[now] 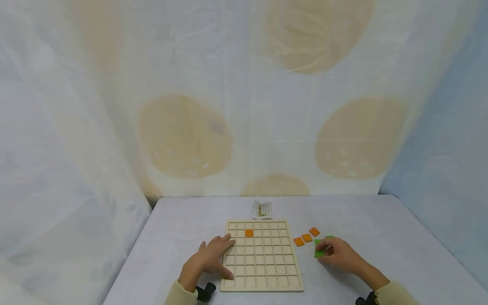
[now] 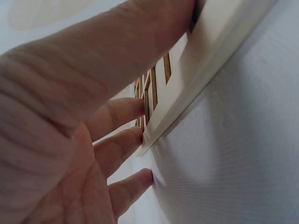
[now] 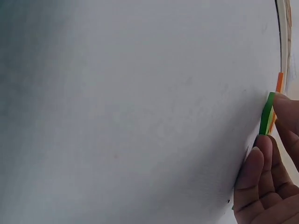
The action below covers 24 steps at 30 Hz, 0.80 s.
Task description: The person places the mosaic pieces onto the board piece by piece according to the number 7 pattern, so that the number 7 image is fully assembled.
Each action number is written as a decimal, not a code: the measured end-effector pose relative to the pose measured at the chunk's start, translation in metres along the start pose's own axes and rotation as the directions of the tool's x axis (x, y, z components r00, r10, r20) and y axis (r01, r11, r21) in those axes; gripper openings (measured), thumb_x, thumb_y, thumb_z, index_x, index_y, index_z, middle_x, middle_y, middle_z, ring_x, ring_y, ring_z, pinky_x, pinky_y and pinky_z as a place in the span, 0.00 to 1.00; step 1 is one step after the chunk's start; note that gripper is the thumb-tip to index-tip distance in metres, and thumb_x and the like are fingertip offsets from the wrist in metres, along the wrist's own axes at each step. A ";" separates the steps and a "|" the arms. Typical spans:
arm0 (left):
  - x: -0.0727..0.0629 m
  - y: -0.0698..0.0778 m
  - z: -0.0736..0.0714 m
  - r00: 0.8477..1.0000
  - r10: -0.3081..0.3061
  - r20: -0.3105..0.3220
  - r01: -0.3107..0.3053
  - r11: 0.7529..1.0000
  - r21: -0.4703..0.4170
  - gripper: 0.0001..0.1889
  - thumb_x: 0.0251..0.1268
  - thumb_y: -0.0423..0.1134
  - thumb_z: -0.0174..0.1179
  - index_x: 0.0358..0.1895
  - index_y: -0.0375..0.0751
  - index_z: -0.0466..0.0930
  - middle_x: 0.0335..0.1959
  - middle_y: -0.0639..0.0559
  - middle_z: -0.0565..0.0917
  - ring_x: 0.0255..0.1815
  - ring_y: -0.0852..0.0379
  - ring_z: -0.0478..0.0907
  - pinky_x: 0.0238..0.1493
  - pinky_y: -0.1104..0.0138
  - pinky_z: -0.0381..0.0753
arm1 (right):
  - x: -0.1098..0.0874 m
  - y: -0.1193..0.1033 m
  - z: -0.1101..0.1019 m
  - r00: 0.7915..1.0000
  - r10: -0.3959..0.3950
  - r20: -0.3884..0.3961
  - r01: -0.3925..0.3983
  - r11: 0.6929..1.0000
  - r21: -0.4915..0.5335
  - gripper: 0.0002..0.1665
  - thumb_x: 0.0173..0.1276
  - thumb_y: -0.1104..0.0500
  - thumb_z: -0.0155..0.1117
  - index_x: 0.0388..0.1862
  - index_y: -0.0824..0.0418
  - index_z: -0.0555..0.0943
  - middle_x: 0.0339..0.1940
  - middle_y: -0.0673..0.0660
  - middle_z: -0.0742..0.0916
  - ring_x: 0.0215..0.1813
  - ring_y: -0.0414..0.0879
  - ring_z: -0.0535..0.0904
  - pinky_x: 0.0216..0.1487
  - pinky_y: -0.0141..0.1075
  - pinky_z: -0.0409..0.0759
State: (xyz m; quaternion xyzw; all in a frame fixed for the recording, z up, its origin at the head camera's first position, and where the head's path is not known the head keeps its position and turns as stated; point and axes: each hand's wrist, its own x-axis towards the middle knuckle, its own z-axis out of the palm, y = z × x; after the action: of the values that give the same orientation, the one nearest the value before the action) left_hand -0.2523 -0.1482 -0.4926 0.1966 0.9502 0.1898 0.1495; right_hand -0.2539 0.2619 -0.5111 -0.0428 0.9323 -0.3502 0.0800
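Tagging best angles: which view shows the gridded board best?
The head view: nearly the whole gridded board shows from above. The left wrist view shows only its slanted edge and some cells; the right wrist view, just a sliver at top right.

In the head view, the printed card point(image 1: 262, 210) at twelve o'clock of the board point(image 1: 261, 259) is too small to read; the right hand point(image 1: 339, 254), at three o'clock, partly hides the green tiles point(image 1: 318, 253), whose number cannot be told; the left hand point(image 1: 209, 258) covers part of the board's nine o'clock edge; the sleeves point(image 1: 181, 295) are cut off at seven and five o'clock.
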 end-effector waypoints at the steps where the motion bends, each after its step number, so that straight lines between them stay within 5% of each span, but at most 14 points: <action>1: 0.000 0.001 0.000 1.000 0.001 -0.002 -0.001 1.000 0.000 0.54 0.38 0.59 0.79 0.73 0.46 0.65 0.78 0.45 0.61 0.78 0.35 0.55 0.67 0.26 0.48 | 0.000 0.000 0.000 1.000 0.004 -0.005 -0.004 1.000 -0.002 0.16 0.50 0.66 0.78 0.37 0.58 0.84 0.36 0.50 0.84 0.37 0.42 0.78 0.40 0.37 0.80; 24: -0.004 0.004 -0.004 1.000 0.012 -0.001 -0.012 1.000 -0.011 0.53 0.40 0.57 0.79 0.74 0.44 0.64 0.78 0.44 0.60 0.78 0.35 0.53 0.68 0.26 0.47 | 0.009 -0.005 0.002 1.000 -0.013 0.016 0.014 0.998 -0.066 0.16 0.52 0.68 0.75 0.37 0.60 0.78 0.32 0.52 0.81 0.35 0.45 0.73 0.37 0.38 0.76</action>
State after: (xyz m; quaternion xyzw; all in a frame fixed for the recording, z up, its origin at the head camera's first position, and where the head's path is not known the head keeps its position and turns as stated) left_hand -0.2488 -0.1479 -0.4870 0.2013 0.9480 0.1961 0.1493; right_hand -0.2627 0.2555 -0.5104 -0.0542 0.9424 -0.3194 0.0835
